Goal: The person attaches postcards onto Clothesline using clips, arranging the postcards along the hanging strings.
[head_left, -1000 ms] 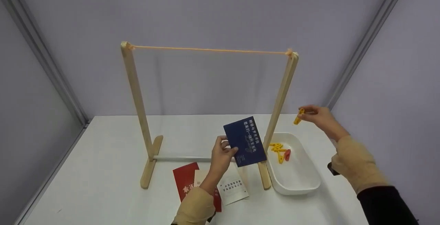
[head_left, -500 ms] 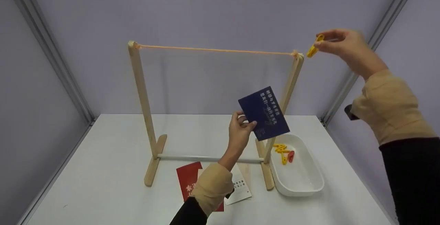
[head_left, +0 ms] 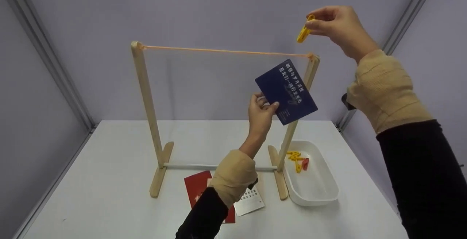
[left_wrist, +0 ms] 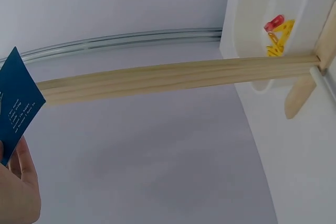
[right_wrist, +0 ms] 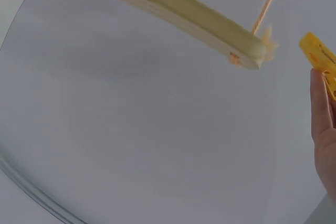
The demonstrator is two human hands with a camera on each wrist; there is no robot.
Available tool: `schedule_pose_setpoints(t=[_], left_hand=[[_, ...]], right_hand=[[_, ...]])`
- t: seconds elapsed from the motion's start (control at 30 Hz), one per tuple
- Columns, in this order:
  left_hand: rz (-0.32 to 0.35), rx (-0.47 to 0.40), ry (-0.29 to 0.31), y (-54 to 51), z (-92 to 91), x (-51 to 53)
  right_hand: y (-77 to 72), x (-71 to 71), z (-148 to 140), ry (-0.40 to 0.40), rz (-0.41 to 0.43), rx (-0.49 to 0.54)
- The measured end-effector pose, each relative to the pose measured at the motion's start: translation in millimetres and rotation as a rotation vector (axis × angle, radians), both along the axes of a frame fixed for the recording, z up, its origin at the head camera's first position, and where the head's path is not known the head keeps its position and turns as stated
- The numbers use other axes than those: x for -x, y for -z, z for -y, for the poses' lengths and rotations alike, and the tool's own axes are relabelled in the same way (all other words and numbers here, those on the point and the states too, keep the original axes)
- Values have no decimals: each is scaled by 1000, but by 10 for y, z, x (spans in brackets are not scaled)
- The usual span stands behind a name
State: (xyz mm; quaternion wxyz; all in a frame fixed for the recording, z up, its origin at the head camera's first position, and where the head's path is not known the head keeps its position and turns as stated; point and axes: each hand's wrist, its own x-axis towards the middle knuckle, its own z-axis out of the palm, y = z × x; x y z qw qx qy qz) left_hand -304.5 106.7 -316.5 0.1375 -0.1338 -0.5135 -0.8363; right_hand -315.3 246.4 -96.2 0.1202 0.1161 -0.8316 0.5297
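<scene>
My left hand pinches a dark blue card with white printed characters by its lower left edge. The card is tilted, its top corner just below the orange string, near the right post. Above the string's right end, my right hand holds a yellow clothespin between thumb and fingers, its tip pointing down and left. The clothespin is apart from the string. In the left wrist view, part of the blue card shows at the left edge; the right wrist view shows the yellow clothespin beside the post's top.
A white tub by the right foot holds several yellow clothespins and a red one. Below the frame lie a red card and a pale card, partly hidden by my left arm. The left post stands opposite.
My left hand has raised the blue card up and to the right, toward the string. My right hand has lifted the clothespin from above the tub to over the string's right end, lately moving left.
</scene>
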Motion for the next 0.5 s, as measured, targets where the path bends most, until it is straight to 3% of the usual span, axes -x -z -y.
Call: schedule_pose_setpoints(t=[0.27,0.5], left_hand=[[-12,25,-17,-116,-74,-13],[8,76,-83,-168,-70,-16]], right_hand=[[114,98,137,124,-43,13],[187,120,151,125,15,-43]])
